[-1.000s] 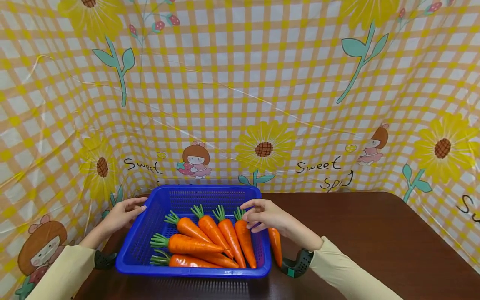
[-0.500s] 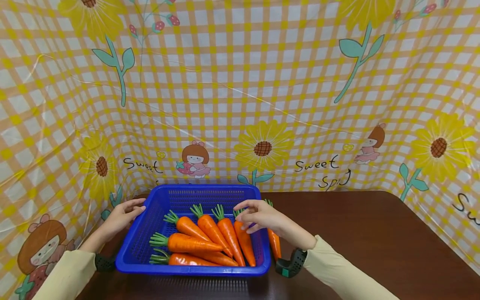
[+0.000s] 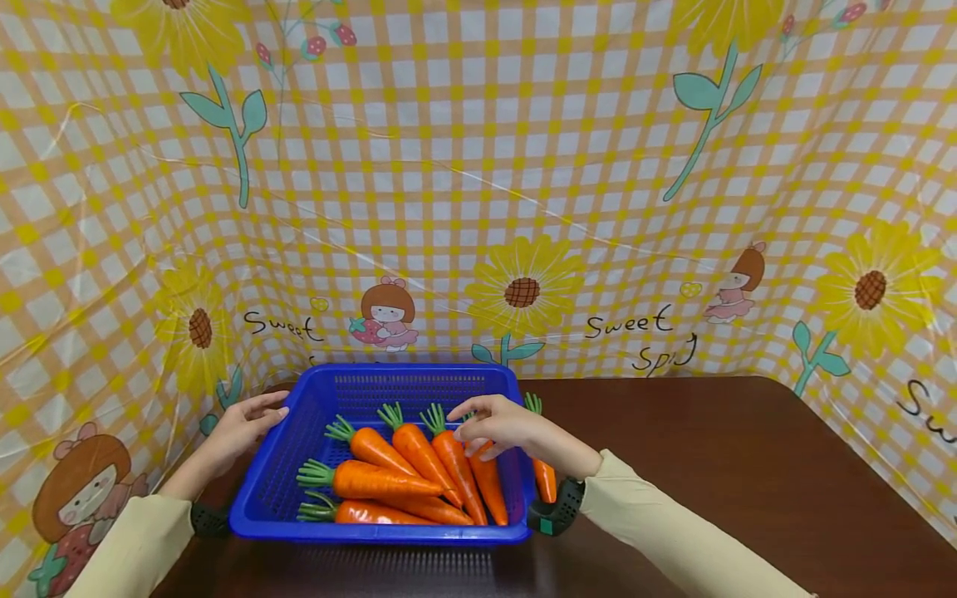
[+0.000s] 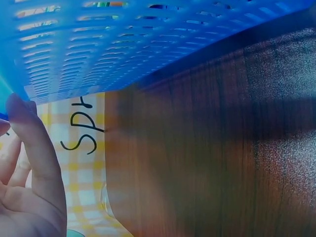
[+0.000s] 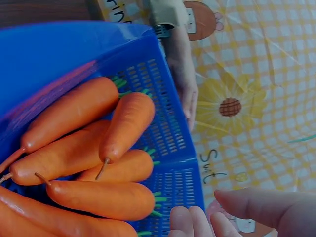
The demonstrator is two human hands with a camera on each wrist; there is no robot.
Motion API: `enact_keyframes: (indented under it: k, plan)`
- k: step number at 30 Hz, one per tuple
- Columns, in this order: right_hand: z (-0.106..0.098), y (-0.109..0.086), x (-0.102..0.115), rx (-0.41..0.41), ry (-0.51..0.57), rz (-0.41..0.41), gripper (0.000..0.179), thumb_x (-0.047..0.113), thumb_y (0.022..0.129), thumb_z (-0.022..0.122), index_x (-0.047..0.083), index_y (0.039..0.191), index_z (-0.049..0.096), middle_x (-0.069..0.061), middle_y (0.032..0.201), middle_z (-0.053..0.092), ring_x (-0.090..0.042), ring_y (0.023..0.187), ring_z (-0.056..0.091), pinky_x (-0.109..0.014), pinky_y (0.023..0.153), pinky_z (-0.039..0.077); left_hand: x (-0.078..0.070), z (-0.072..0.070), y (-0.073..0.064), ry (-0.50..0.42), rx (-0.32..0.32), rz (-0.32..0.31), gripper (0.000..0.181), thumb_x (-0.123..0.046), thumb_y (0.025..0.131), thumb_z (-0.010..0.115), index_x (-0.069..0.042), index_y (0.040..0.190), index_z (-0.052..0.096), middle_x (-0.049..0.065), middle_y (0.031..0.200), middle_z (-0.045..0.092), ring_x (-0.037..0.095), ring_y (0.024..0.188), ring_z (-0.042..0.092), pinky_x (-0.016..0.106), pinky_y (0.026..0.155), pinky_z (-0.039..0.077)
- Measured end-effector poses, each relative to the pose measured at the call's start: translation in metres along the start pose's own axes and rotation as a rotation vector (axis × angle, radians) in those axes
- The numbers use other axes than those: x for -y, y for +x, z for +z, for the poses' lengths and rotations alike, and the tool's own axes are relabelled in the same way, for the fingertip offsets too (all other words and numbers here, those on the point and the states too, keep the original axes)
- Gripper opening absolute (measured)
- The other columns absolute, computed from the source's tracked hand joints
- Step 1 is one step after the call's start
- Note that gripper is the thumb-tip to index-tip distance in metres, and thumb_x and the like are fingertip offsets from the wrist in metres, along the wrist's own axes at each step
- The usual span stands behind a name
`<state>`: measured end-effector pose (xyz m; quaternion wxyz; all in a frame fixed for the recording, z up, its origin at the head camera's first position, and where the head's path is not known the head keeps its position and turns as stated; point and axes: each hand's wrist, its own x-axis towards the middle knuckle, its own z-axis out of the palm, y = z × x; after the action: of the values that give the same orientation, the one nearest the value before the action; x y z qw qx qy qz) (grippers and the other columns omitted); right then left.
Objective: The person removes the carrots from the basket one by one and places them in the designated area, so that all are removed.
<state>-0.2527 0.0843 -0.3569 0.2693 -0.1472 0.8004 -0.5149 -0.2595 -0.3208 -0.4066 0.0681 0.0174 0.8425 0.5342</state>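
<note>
My left hand (image 3: 242,428) is at the left rim of a blue perforated plastic basket (image 3: 374,534), its thumb and fingers reaching to the edge. In the left wrist view, a digit of that hand (image 4: 39,153) touches the rim from outside. Several orange carrots (image 3: 389,480) with green stem tops lie in the basket. Over its right side hovers my right hand (image 3: 512,425), fingers loosely bent and holding nothing, partly covering the rightmost carrot (image 3: 488,486). In the right wrist view, its fingers and thumb (image 5: 261,205) are apart, close to the green tops.
One more carrot (image 3: 544,480) lies outside the basket, along its right wall, partly hidden by my right wrist. The dark brown table (image 3: 695,465) stretches to the right. A checked cloth (image 3: 419,208) with sunflowers hangs behind and at both sides.
My right hand has moved left from the basket's right edge to farther over the carrots. More of the outside carrot's green top shows. The left hand stays at the rim.
</note>
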Motion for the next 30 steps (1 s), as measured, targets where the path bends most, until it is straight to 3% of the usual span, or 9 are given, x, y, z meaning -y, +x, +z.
enact_keyframes:
  k: [7,13,21,30]
  plan:
    - [0.008,0.01,0.009,0.029,-0.051,0.056,0.04,0.016,0.089,0.066,0.006,0.127,0.059,-0.017,0.108,0.069,-0.017,0.082,0.068,-0.038,0.076,0.057,-0.001,-0.002,0.001,-0.035,0.001,-0.035,0.067,-0.034,0.098,0.056,0.0,0.149,0.03,-0.009,0.094,0.066,0.01,0.075,0.065,0.032,0.067,0.056]
    - [0.014,0.019,0.018,0.078,-0.091,0.058,0.038,0.013,0.086,0.069,0.009,0.123,0.062,-0.009,0.103,0.073,-0.027,0.091,0.068,-0.03,0.067,0.054,0.0,-0.001,0.002,-0.031,-0.011,-0.026,0.067,-0.034,0.097,0.058,0.001,0.148,0.032,-0.011,0.091,0.066,0.009,0.073,0.065,0.031,0.065,0.056]
    - [0.022,0.032,0.029,0.154,-0.143,0.101,0.047,0.016,0.083,0.072,0.008,0.128,0.059,-0.004,0.104,0.072,-0.029,0.099,0.066,-0.04,0.083,0.055,0.005,-0.002,0.001,-0.025,-0.034,-0.023,0.067,-0.034,0.097,0.058,0.002,0.147,0.034,-0.007,0.094,0.066,0.008,0.071,0.065,0.03,0.063,0.055]
    - [0.027,0.044,0.035,0.211,-0.163,0.111,0.046,0.02,0.085,0.071,0.01,0.129,0.06,-0.003,0.103,0.072,-0.027,0.102,0.066,-0.04,0.085,0.055,0.006,-0.003,0.004,-0.013,-0.039,0.006,0.067,-0.037,0.095,0.059,0.0,0.146,0.037,-0.005,0.096,0.068,0.009,0.07,0.065,0.03,0.062,0.055]
